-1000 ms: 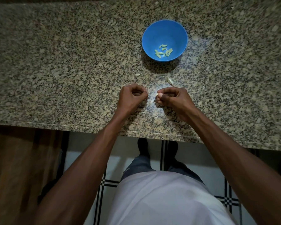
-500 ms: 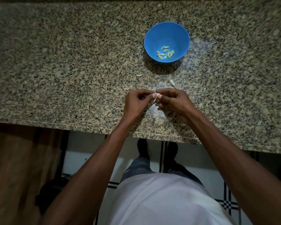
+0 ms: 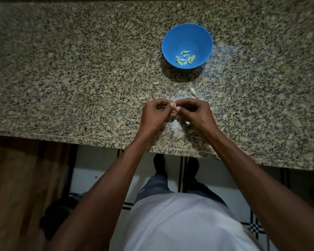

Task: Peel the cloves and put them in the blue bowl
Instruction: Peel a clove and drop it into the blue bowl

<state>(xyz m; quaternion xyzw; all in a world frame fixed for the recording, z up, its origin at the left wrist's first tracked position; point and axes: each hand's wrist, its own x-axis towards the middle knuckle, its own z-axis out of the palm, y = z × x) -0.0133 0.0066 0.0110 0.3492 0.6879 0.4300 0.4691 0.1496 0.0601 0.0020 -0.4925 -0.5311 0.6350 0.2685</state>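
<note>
A blue bowl (image 3: pixel 187 36) stands on the granite counter, beyond my hands and slightly to the right. Several pale peeled cloves (image 3: pixel 185 58) lie in its bottom. My left hand (image 3: pixel 155 115) and my right hand (image 3: pixel 194 113) meet fingertip to fingertip just above the counter near its front edge. Together they pinch one small clove (image 3: pixel 174 105), of which only a pale tip shows between the fingers. The rest of the clove is hidden by my fingers.
Bits of peeled skin lie on the counter: one (image 3: pixel 157 83) left of the bowl's shadow, one (image 3: pixel 192 91) just beyond my right hand. The counter's front edge (image 3: pixel 98 141) runs under my forearms. Below are a tiled floor and a wooden cabinet at the left.
My hands, apart one second ago, have come together, and both now pinch the clove. The bowl and the skins have not moved.
</note>
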